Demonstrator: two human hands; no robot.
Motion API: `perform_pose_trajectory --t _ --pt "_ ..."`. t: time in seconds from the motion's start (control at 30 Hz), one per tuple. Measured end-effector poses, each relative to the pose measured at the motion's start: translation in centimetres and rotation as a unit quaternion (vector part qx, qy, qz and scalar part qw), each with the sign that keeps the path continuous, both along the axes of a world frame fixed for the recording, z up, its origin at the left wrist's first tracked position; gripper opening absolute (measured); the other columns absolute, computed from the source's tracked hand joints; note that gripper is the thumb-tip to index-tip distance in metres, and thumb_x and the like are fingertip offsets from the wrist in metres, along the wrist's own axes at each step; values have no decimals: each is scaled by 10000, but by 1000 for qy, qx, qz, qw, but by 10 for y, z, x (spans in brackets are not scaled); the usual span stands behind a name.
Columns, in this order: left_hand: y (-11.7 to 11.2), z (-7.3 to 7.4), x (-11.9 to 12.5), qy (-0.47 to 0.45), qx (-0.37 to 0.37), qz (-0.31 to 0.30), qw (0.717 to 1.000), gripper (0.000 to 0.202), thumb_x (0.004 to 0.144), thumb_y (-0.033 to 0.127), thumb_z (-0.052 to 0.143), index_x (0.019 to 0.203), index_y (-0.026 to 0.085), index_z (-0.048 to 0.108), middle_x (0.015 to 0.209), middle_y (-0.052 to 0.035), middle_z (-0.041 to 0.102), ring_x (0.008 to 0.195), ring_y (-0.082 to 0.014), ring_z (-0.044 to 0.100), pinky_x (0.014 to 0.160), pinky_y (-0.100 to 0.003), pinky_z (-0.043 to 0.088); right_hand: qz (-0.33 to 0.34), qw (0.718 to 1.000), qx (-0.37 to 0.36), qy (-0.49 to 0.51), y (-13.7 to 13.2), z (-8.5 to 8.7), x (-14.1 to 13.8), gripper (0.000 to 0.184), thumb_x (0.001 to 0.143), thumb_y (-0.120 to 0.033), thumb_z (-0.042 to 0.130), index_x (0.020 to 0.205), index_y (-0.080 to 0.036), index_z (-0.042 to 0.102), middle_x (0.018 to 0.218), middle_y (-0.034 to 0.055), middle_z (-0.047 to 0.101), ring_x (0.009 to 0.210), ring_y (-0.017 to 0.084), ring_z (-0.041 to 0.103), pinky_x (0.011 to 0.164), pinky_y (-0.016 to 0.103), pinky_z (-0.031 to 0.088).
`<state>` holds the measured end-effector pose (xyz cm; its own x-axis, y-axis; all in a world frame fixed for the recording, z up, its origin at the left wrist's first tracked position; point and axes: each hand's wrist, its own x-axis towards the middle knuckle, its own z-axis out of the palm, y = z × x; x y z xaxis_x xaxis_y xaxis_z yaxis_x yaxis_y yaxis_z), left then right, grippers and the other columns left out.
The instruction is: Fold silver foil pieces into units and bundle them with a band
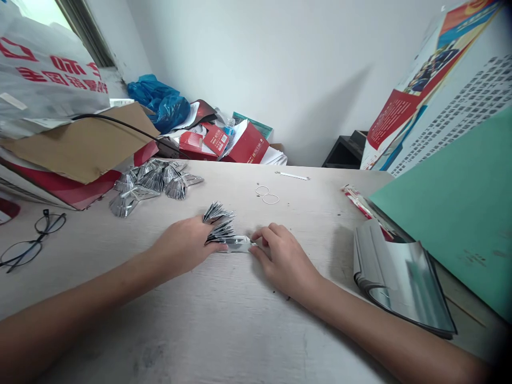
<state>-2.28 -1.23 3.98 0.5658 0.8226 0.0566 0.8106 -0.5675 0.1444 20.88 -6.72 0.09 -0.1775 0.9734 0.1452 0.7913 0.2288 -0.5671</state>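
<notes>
- From where I stand, the left hand sits to the left of the two white rings and nearer the person, its grip closed round a pleated silver bundle whose fanned edges poke out between the fingers.
- The right hand, on the rings' near side and slightly to their right, pinches narrowly at one end of a flat silver strip; whether strip and bundle are joined I cannot tell.
- I judge the step in hand to be folding or flattening that strip; the next move seems to call for a steady left hold and an even press from the right fingertips.
- The bundle looks foil-like, crisp and thin-edged; the strip is smooth and glossy.
- Beyond the rings and to their left, silver fan pieces cluster, ribbed and flared.
- Well right of the rings, a stack of silver sheets curls, mirror-bright, on the counter.
</notes>
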Motion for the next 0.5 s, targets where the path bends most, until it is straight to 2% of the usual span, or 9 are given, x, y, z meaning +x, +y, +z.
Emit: perform_pose_trajectory --t 0.1,0.27,0.4,0.5 --pt "-1 -4 1 8 40 6 999 276 893 447 700 1046 218 705 983 -85 740 839 -314 711 635 -360 487 -27 1000 -5 3 1 0 0 181 904 -287 647 1053 -195 692 1044 77 635 980 176 542 894 329 397" --pt "-12 -9 0 12 65 -36 997 269 876 393 726 1097 240 715 1005 -79 738 816 -290 716 593 -328 462 -54 996 -41 53 -1 3 -3 76 843 -242 707 909 -212 730 988 49 657 989 178 527 868 308 333" --pt "-21 -6 2 -7 11 -49 999 200 892 381 690 1042 253 721 1004 -71 726 833 -278 702 613 -321 454 -55 993 -69 78 -4 7 -4 35 843 -217 680 858 -208 711 964 28 685 986 175 538 857 301 317" --pt "-16 1 2 -66 -89 1 994 285 910 505 626 939 227 679 842 -43 699 719 -243 649 581 -307 422 -41 988 -81 125 -3 10 -1 54 865 -198 630 846 -173 675 864 22 683 861 134 560 789 264 350"
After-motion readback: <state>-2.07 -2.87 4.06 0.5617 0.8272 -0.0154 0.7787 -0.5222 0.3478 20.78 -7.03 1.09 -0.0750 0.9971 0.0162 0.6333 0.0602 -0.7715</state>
